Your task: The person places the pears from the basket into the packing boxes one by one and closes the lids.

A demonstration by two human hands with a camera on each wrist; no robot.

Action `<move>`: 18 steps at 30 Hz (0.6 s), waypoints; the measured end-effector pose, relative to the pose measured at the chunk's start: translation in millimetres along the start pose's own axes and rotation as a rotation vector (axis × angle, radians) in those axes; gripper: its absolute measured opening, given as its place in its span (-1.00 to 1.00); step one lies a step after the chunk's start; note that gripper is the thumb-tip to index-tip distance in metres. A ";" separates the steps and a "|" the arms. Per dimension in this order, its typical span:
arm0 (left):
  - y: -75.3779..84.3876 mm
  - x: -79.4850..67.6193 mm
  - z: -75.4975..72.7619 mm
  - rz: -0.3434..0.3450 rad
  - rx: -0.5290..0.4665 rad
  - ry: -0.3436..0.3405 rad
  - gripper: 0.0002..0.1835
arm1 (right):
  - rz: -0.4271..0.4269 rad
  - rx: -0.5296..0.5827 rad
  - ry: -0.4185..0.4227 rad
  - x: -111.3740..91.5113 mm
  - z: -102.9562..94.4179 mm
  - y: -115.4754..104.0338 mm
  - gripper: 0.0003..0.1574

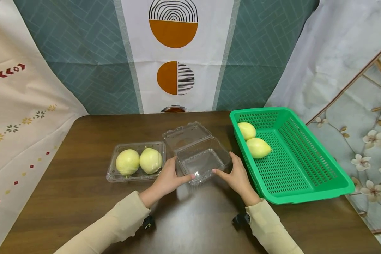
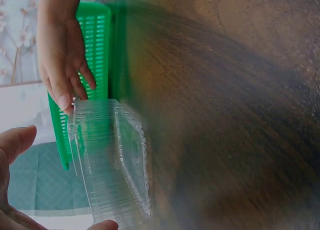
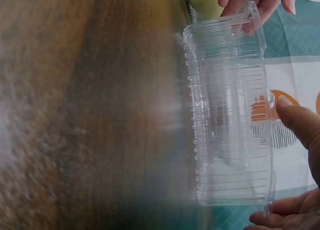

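Note:
An open clear plastic clamshell box point(image 1: 204, 158) sits mid-table, its lid point(image 1: 186, 135) folded back to the far left. My left hand point(image 1: 170, 177) holds the box's left side, thumb at the near rim. On the other side my right hand point(image 1: 236, 173) holds the right end, its thumb also at the near edge. The right wrist view shows the ribbed wall of the box point(image 3: 230, 120) with the right thumb point(image 3: 295, 115) by its rim. Just left of my left hand lies a closed clear box point(image 1: 114, 176) with two yellow-green pears point(image 1: 127, 162) inside.
A green plastic basket point(image 1: 308, 195) stands close to my right hand. Two pears point(image 1: 258, 147) lie along its left wall. The dark wooden table point(image 1: 66, 197) ends at patterned cloths point(image 1: 257, 70) at the back and both sides.

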State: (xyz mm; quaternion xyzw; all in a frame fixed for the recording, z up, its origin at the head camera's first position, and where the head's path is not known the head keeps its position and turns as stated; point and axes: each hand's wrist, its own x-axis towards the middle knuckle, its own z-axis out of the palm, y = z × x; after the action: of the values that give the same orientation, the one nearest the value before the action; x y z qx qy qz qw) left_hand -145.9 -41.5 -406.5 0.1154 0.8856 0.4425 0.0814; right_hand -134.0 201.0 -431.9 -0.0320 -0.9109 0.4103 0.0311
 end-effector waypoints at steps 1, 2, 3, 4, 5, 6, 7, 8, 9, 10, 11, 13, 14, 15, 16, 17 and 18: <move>-0.6 0.1 0.9 0.000 0.003 0.002 0.05 | 0.001 -0.003 0.002 -0.6 0.3 -0.1 0.23; -0.8 0.4 1.4 0.005 0.003 0.004 0.06 | 0.004 -0.010 0.004 -1.1 0.6 -0.1 0.22; -1.1 0.9 1.7 0.008 0.004 0.004 0.06 | 0.006 -0.014 0.005 -1.4 0.9 -0.2 0.22; -1.4 1.8 1.8 0.008 0.004 0.002 0.07 | 0.009 -0.016 0.008 -1.5 1.1 -0.6 0.22; -1.6 2.7 1.9 0.008 0.005 -0.002 0.08 | 0.009 -0.020 0.010 -1.5 1.4 -0.9 0.21; -1.9 3.5 1.9 0.010 0.007 -0.006 0.08 | 0.012 -0.022 0.011 -1.6 1.8 -1.4 0.20; -2.5 4.3 2.1 0.010 0.007 -0.010 0.09 | 0.015 -0.027 0.011 -1.5 2.1 -1.6 0.20; -3.1 4.9 2.3 0.010 0.007 -0.013 0.10 | 0.014 -0.034 0.012 -1.5 2.6 -1.5 0.19; -3.7 5.4 2.4 0.006 0.008 -0.018 0.11 | 0.010 -0.037 0.015 -1.6 3.1 -1.8 0.19; -4.2 5.8 2.6 0.003 0.006 -0.022 0.12 | 0.006 -0.041 0.018 -1.9 3.7 -1.9 0.18; -4.8 6.0 2.9 0.005 0.003 -0.021 0.12 | 0.004 -0.046 0.021 -2.1 4.4 -2.0 0.18; -6.2 6.1 3.6 0.008 -0.005 -0.017 0.12 | -0.001 -0.053 0.030 -2.7 5.9 -1.6 0.17; -6.5 6.2 3.8 0.004 -0.014 -0.016 0.12 | -0.004 -0.052 0.036 -3.1 6.8 -1.8 0.16; -6.6 6.3 4.0 0.001 -0.022 -0.015 0.12 | -0.007 -0.052 0.042 -3.8 7.6 -2.2 0.16; -6.9 6.4 4.3 -0.001 -0.030 -0.011 0.12 | -0.010 -0.053 0.047 -4.4 8.5 -2.5 0.15; -7.4 6.7 4.8 -0.001 -0.037 -0.006 0.11 | -0.013 -0.051 0.053 -5.1 9.4 -3.0 0.14; -7.5 6.9 5.3 -0.005 -0.045 -0.005 0.12 | -0.016 -0.052 0.059 -5.8 10.2 -3.3 0.13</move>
State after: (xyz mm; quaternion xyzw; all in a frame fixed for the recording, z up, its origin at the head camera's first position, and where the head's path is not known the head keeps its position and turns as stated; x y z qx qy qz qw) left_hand -152.2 -39.9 -416.0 0.1124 0.8756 0.4616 0.0874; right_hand -129.2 190.8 -436.4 -0.0379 -0.9202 0.3849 0.0605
